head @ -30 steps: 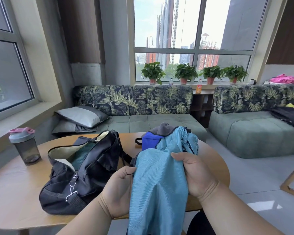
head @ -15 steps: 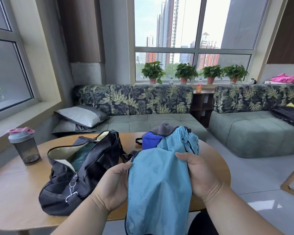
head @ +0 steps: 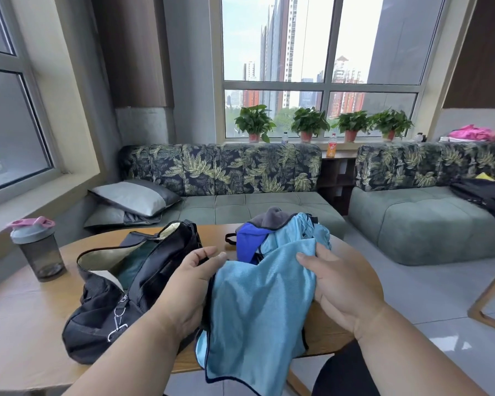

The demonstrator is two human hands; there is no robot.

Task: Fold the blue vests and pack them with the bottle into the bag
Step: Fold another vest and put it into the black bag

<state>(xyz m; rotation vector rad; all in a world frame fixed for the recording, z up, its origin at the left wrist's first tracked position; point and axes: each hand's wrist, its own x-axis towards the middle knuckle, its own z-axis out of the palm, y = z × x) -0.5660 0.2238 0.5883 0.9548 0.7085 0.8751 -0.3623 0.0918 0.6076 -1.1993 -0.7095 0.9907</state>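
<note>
A light blue vest (head: pixel 257 310) hangs over the table's near edge, held between both hands. My left hand (head: pixel 187 284) pinches its left edge, and my right hand (head: pixel 340 287) grips its right side. Behind it lies a pile of more cloth: a royal blue vest (head: pixel 247 242) and a grey piece (head: pixel 272 217). The black bag (head: pixel 120 290) lies open on the table to the left, with teal cloth inside. A dark shaker bottle (head: pixel 39 248) with a grey and pink lid stands at the table's far left.
The round wooden table (head: pixel 20 332) fills the foreground. A leaf-patterned sofa (head: pixel 226 172) with a grey cushion (head: pixel 132 197) runs behind it, a second sofa (head: pixel 429 221) at right. Potted plants line the windowsill. A wooden chair leg (head: pixel 489 298) shows at right.
Both hands have moved up and apart along the light blue vest, spreading its top edge wider. The left hand now pinches the edge higher, near the bag.
</note>
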